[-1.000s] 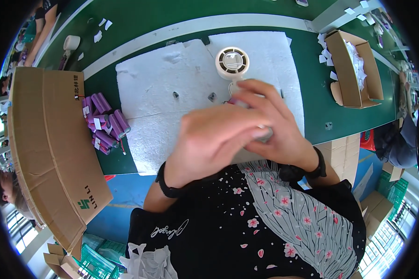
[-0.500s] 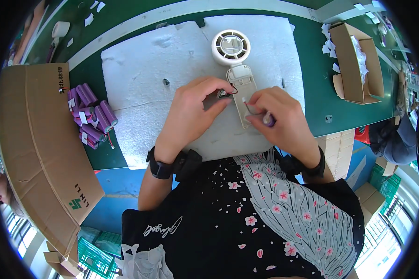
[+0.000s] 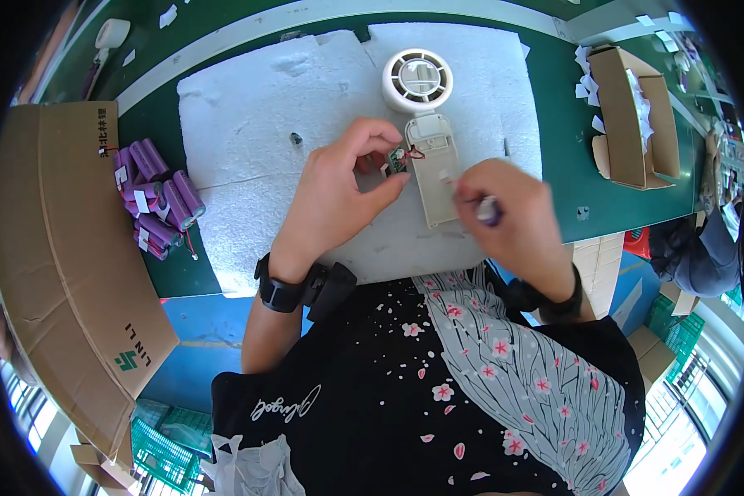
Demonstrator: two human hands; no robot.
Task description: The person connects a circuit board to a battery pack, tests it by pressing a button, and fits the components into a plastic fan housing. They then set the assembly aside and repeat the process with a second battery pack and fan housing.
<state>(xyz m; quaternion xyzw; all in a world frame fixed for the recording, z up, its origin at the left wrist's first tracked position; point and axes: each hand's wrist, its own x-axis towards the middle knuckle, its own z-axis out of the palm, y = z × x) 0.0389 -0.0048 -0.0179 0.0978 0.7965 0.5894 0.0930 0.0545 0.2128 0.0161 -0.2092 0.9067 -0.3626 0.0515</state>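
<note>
A cream handheld fan lies on the white foam sheet [image 3: 248, 132], its round fan head [image 3: 395, 96] at the far end and its open handle shell [image 3: 431, 198] toward me. Between the thumb and fingers of my left hand [image 3: 326, 182] is a small green circuit board [image 3: 397, 161], at the shell's left edge. Thin red and dark wires run from the board into the shell. My right hand [image 3: 517, 202], slightly blurred, is closed around a purple battery cell [image 3: 489, 215] right of the shell. A small white connector [image 3: 445, 176] shows over the shell, beside the right fingertips.
Several purple battery cells [image 3: 157, 194] are piled left of the foam on the green table [image 3: 566, 157]. A large cardboard box [image 3: 74, 248] stands at the left edge. An open cardboard box [image 3: 628, 124] with white pieces inside sits at the far right.
My right hand has moved a little right with the battery cell, away from the shell. The circuit board in my left hand is turned and shows more of its green face.
</note>
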